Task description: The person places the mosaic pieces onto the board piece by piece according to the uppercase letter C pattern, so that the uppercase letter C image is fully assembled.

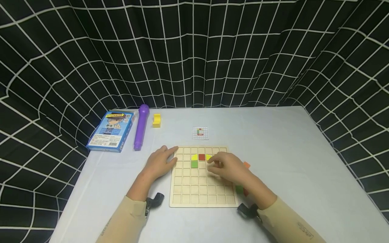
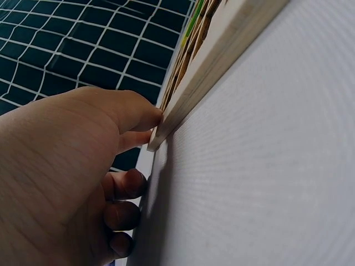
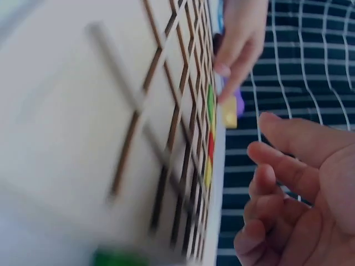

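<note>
A wooden grid board (image 1: 199,190) lies on the white table. In its upper rows sit a left yellow tile (image 1: 194,157), a red tile (image 1: 202,157), a right yellow tile (image 1: 208,157) and, under the left yellow one, a green tile (image 1: 194,164). My left hand (image 1: 158,162) touches the board's left edge with thumb and forefinger. Over the board, beside the right yellow tile, is my right hand (image 1: 229,167); the right wrist view shows its thumb and fingers apart, holding nothing. Behind the board lies a small pattern card (image 1: 196,136) with a coloured figure on a grid.
Partly hidden by the right arm, an orange piece (image 1: 247,164), a green piece (image 1: 239,189) and a red piece (image 1: 245,192) lie right of the board. At the back left are a blue box (image 1: 110,131), a purple stick with a round end (image 1: 141,130) and a yellow block (image 1: 156,120).
</note>
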The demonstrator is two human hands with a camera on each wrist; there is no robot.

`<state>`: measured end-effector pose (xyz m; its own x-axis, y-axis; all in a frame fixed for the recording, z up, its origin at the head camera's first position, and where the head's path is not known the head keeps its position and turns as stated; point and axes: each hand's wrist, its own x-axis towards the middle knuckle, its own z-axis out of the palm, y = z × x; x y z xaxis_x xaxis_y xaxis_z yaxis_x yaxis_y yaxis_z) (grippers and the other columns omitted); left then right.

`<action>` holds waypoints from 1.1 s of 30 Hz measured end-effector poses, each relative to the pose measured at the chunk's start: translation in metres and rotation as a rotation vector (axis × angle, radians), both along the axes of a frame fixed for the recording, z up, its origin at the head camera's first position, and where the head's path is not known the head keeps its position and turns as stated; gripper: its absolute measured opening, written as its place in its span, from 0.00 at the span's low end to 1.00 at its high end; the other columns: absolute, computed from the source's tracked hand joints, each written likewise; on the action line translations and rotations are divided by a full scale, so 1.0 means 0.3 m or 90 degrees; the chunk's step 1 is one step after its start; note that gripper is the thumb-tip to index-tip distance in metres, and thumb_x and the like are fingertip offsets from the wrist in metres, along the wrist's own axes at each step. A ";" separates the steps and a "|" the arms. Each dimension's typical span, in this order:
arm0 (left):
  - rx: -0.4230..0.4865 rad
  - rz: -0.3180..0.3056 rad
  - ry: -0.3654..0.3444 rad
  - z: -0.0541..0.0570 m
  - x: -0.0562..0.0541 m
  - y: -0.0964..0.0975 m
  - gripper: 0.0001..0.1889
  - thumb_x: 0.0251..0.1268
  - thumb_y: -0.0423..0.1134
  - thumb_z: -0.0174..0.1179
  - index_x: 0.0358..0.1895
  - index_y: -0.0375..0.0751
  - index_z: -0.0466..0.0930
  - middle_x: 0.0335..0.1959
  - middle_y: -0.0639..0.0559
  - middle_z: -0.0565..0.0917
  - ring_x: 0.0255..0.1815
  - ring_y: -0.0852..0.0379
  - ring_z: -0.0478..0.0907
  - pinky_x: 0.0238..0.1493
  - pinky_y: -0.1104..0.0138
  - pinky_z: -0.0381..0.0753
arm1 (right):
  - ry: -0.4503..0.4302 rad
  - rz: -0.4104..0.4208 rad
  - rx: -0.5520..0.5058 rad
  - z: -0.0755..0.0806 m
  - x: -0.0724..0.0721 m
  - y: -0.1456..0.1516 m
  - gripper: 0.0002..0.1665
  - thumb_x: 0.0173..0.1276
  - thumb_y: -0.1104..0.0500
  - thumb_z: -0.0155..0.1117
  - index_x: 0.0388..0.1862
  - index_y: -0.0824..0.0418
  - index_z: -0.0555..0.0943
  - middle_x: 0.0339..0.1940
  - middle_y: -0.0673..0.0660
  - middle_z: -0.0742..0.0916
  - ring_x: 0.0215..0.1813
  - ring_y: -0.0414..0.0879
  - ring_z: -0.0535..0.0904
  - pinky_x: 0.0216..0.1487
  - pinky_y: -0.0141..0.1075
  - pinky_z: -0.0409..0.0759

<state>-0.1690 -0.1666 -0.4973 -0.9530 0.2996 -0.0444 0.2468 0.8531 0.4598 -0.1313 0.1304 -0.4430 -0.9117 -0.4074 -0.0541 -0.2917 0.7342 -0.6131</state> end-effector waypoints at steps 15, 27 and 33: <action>-0.004 0.001 0.002 0.003 0.003 -0.001 0.28 0.74 0.50 0.58 0.75 0.50 0.72 0.34 0.52 0.70 0.28 0.55 0.64 0.31 0.62 0.65 | -0.096 -0.057 0.103 -0.029 0.175 0.260 0.16 0.51 0.65 0.79 0.38 0.55 0.84 0.21 0.46 0.75 0.27 0.40 0.70 0.32 0.36 0.69; -0.001 0.006 -0.004 0.012 0.005 0.007 0.29 0.74 0.50 0.59 0.75 0.49 0.72 0.34 0.52 0.70 0.29 0.55 0.64 0.31 0.62 0.65 | -0.047 -0.131 0.048 -0.005 0.178 0.220 0.14 0.54 0.66 0.73 0.41 0.61 0.83 0.24 0.48 0.78 0.26 0.42 0.74 0.28 0.36 0.74; 0.001 0.004 -0.001 0.007 0.004 0.007 0.28 0.74 0.49 0.59 0.75 0.49 0.72 0.34 0.52 0.70 0.29 0.55 0.64 0.31 0.62 0.65 | -0.033 -0.147 -0.093 0.034 0.153 0.111 0.18 0.58 0.67 0.76 0.48 0.65 0.85 0.30 0.48 0.83 0.31 0.42 0.80 0.32 0.35 0.80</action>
